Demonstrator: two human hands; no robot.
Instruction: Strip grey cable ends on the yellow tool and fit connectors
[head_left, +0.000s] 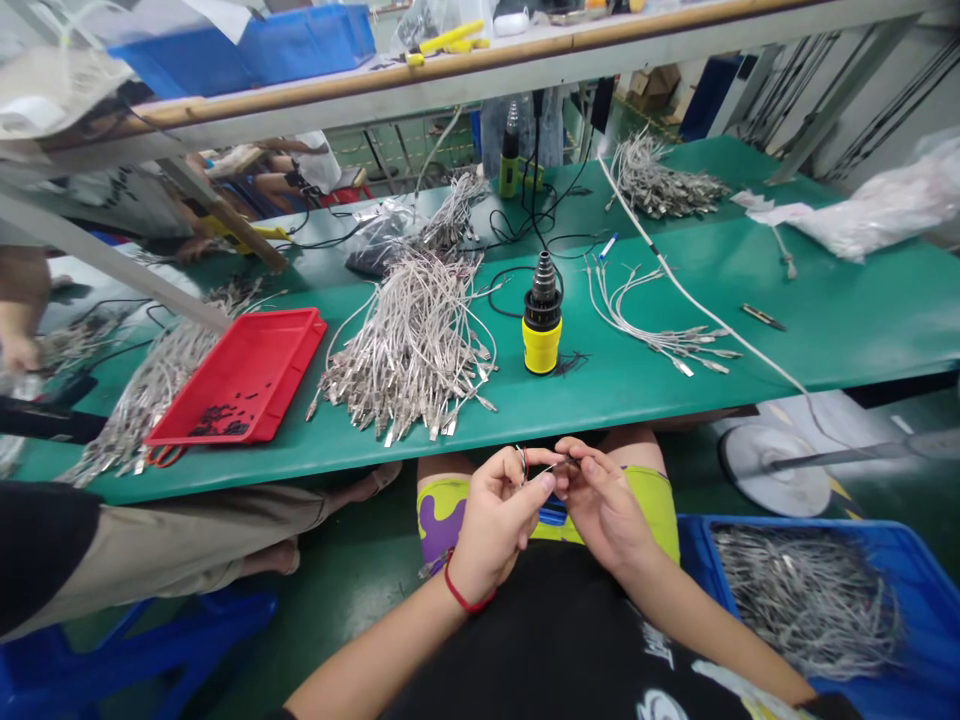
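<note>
Thin wires [523, 462] with dark and red strands rise from the fingers of my left hand [499, 515], which is closed in a pinch around them. A red band circles that wrist. My right hand [606, 500] is beside it, fingertips pinched on a small dark piece at the wire ends; its exact shape is too small to tell. Both hands are over my lap, in front of the green table [480, 445]. Beyond them a yellow and black heat gun [542, 335] stands nozzle up, with small black bits [572, 363] at its base.
A large pile of grey cables [412, 350] and a red tray [281, 350] with black bits lie left. Several cables [660, 335] and tweezers [762, 318] lie right. A blue bin [919, 560] of cables stands at lower right. A person's legs [217, 530] are at left.
</note>
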